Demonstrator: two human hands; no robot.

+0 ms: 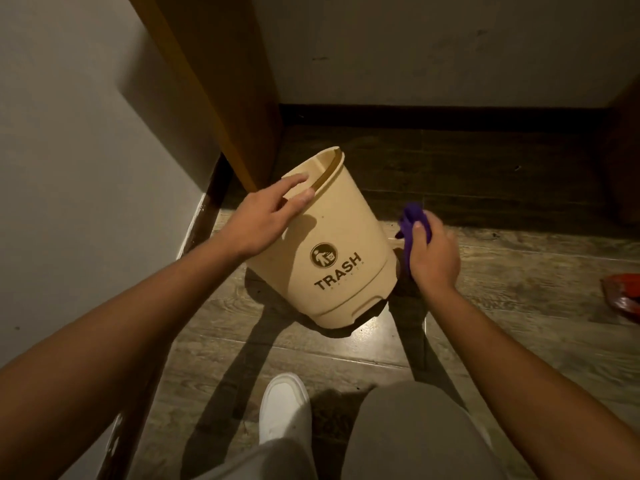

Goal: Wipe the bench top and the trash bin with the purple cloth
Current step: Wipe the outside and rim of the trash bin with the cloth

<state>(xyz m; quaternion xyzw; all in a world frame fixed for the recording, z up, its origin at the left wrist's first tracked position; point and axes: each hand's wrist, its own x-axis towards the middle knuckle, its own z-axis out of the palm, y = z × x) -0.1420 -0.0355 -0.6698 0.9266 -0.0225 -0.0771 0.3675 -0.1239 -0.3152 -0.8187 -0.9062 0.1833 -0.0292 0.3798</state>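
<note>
A cream plastic trash bin [343, 244] marked "TRASH" stands on the floor, tilted away from me toward the wall. My left hand [266, 216] rests on its upper left side near the rim, fingers spread against the plastic. My right hand [433, 252] is closed around the bunched purple cloth [412, 223] just right of the bin's side. Whether the cloth touches the bin, I cannot tell. The bench top is out of view.
A wooden panel [221, 81] rises at the back left beside a white wall. A dark skirting board [443, 116] runs along the far wall. A red-orange wrapper [623, 296] lies on the floor at the right. My white shoe [284, 407] and grey-trousered knees are below.
</note>
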